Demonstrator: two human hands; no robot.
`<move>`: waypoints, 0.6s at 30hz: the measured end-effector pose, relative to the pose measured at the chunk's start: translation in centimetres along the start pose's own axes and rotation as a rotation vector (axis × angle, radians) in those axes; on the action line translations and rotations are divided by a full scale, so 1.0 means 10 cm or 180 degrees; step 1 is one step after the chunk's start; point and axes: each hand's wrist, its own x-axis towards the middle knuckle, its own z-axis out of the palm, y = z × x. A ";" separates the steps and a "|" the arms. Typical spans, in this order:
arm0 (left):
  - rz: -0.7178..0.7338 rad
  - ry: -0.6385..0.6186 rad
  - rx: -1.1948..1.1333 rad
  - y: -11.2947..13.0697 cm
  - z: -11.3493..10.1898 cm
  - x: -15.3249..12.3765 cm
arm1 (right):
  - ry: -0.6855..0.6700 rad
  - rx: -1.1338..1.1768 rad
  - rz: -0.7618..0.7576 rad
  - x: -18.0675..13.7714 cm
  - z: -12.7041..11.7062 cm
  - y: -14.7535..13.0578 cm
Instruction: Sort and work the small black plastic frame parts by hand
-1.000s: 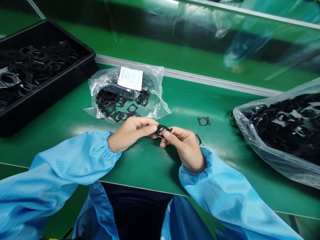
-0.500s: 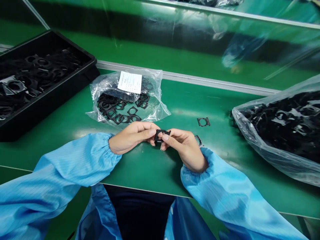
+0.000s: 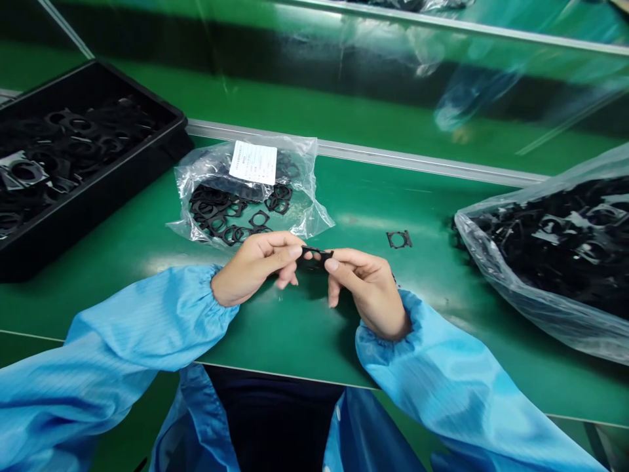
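Note:
A flat black frame piece with a round hole (image 3: 315, 255) is pinched at its two ends between the fingertips of my left hand (image 3: 255, 267) and my right hand (image 3: 366, 292). Behind my left hand lies a clear plastic bag (image 3: 295, 216) with a white label and a loose heap of matching black frames. One more frame (image 3: 399, 239) sits alone on the green mat (image 3: 295, 334), just beyond my right hand. My sleeves are blue with elastic cuffs.
A black tray (image 3: 98, 196) full of black frames stands at the left. A large open plastic bag (image 3: 491, 255) packed with black frames lies at the right. A metal rail (image 3: 393, 160) runs along the far edge of the mat, with a shiny green surface beyond.
My hands have spread slightly, and the frame now rests at my fingertips, turned flatter. My right hand has moved over a small frame near it, hiding most of it.

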 end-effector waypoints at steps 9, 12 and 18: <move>0.0663 0.0363 0.0361 -0.08 0.00 0.03 | 0.0022 -0.0043 -0.0418 0.02 0.00 0.03; 0.0780 0.0335 0.0276 -0.09 0.01 0.03 | 0.0132 -0.0092 -0.0498 0.01 0.01 0.06; 0.1112 0.0372 0.0800 -0.14 -0.01 0.01 | 0.0149 -0.0007 -0.0441 0.01 0.01 0.06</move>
